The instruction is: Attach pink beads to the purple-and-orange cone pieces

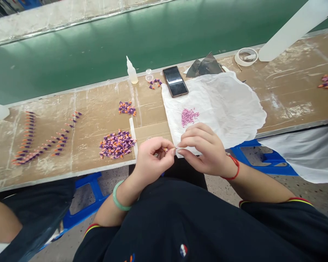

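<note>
left of the left grip (pixel 153 156), a pile of purple-and-orange pieces (pixel 117 145); beyond, a translucent bottle (pixel 132 74), contents indistinct. curled and pinched, that grip holds a small orange-and-purple piece (pixel 165 149), half-hidden. right grip (pixel 206 150), nearly closed beside it; hold unclear.

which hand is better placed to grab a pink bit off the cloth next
Probably the right hand: it's by the cloth, nearer the pink bits. The left hand is farther off and seems to hold a small piece.
</note>
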The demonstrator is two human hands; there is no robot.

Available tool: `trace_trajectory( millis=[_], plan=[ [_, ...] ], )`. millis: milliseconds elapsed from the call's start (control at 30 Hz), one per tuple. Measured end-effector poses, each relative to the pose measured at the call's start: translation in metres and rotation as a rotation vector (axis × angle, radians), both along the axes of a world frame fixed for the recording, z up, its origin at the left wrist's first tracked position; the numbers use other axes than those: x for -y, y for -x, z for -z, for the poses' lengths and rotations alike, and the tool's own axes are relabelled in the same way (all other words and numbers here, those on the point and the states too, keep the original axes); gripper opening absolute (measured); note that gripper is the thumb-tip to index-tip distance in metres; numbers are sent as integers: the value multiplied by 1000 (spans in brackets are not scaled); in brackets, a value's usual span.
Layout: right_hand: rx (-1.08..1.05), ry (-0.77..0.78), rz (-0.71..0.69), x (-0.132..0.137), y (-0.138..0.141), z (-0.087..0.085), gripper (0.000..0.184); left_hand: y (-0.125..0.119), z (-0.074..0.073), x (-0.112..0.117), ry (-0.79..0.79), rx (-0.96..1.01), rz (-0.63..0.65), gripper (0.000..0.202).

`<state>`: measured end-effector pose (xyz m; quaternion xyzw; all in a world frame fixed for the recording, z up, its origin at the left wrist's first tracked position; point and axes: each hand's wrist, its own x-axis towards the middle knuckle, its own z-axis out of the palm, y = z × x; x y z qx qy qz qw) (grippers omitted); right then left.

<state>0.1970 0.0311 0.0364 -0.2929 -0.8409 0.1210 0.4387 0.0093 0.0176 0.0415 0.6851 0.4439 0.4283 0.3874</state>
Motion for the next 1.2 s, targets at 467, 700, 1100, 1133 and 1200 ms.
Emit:
trace_trajectory(
  millis=[467,700,1100,1133,1200],
  plan=[
    [-88,821,-219,1,0,-25,13,24,-4,-6,-713,-391,238,12],
    [-62,728,-222,2,1,-25,14,24,-10,-8,-733,-386,227,12],
    [66,407,-214,-3,13,-24,18,38,-9,-2,-337,-201,131,17],
    [81,370,-203,-6,15,-21,18,40,-7,-1,-316,-192,114,17],
    [127,293,-173,-16,20,-13,18,45,-2,2,-272,-164,59,18]
  ],
)
